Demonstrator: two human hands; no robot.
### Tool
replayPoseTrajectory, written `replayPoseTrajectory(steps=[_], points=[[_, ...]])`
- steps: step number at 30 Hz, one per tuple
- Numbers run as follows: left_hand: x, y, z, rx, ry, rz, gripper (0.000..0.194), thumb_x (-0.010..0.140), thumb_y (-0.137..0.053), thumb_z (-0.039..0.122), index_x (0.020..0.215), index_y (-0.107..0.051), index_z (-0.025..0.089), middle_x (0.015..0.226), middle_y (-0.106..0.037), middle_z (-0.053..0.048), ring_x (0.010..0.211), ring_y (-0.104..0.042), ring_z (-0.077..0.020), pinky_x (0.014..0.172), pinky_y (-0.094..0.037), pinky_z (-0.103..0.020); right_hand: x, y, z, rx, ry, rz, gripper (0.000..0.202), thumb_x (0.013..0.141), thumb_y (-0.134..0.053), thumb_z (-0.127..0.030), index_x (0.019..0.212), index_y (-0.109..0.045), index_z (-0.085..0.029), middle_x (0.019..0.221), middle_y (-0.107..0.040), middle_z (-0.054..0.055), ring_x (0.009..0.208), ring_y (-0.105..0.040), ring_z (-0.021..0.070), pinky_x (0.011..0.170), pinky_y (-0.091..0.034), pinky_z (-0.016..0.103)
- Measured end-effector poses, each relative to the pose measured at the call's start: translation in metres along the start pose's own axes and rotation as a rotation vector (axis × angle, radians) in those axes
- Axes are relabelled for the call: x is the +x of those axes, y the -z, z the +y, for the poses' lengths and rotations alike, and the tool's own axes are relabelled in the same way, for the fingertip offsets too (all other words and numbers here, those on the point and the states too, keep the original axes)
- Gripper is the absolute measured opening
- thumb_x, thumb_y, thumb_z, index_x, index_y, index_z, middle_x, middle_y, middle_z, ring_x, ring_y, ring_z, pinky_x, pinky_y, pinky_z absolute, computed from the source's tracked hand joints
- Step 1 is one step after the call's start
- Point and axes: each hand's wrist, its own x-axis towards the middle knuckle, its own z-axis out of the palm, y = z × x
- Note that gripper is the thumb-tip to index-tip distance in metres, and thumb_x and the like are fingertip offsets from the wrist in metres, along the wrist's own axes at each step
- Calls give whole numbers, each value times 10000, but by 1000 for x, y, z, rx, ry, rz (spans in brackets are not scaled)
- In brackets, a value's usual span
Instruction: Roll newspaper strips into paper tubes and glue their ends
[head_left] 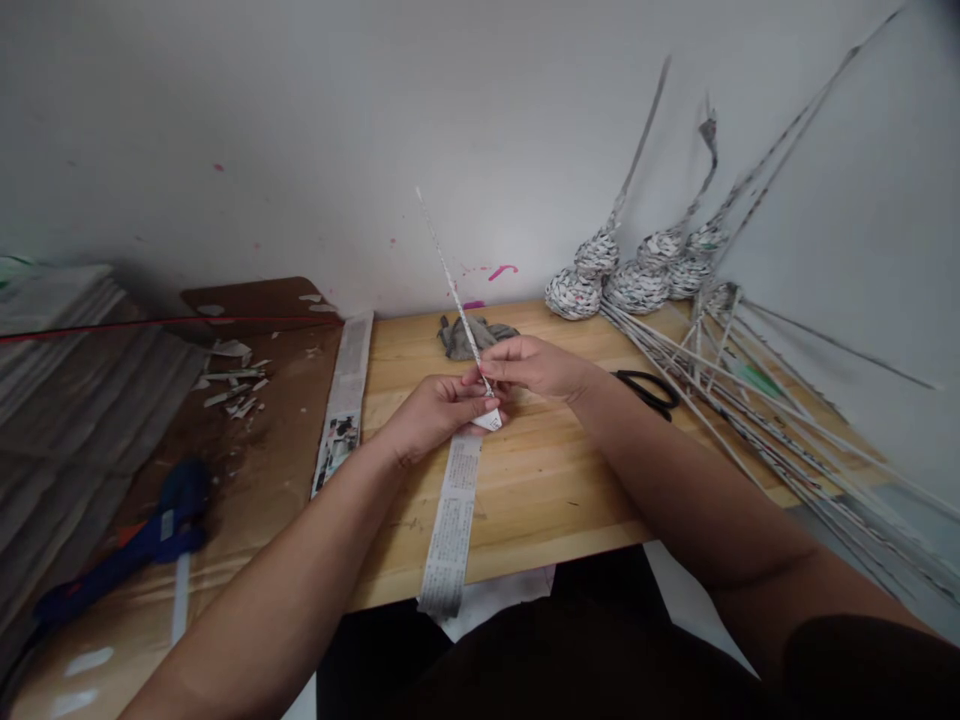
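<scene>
L hand (429, 418) pinching newsprint strip (451, 500), R hand (534, 368) gripping thin paper stick (448, 275).
Strip's lower end hanging over surface (540, 500) edge; blk handles (651, 400) lying nr R forearm.

Cannot read the print on the newspaper strip (452, 505); too small. Cannot see all fingers of the left hand (442, 408) and right hand (529, 367), partly hidden by each other and the paper rod (459, 302). Can make out the blue glue gun (169, 520) at lower left only as a blur. Can see the newspaper stack (97, 420) only in part, cut off by the left edge, and the loose paper rods (780, 435) running out past the right edge.
</scene>
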Motion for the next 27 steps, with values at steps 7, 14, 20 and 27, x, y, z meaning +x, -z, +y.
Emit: replayPoseTrajectory(steps=[7,14,20,27], points=[[4,4,-6,44,-16,16,267,729,-784,364,890,-745,154,879,-754,-64,794,-666,-152,769,-517,-305,-3,-1,-5,-94,17,10,318,877,-621,-407,922,-715,-106,728,-643,17,644,-523,98,616,-416,231],[3,5,-4,75,-35,24,244,723,-781,363,847,-754,155,846,-755,-63,754,-656,-151,749,-509,-303,-5,3,-9,-221,10,20,256,836,-667,-376,876,-699,-125,803,-667,22,729,-557,120,690,-432,258],[4,6,-6,139,-47,-16,226,762,-744,363,868,-762,164,859,-758,-60,749,-651,-136,729,-489,-272,-4,9,-6,-449,43,40,283,847,-645,-397,746,-649,-133,658,-573,-15,616,-462,102,590,-354,252],[3,6,-6,228,-90,-49,240,782,-727,363,899,-763,156,876,-759,-65,732,-639,-133,692,-460,-255,-7,3,-12,-472,56,2,258,862,-625,-374,755,-655,-141,694,-611,-2,652,-496,114,610,-374,257]])
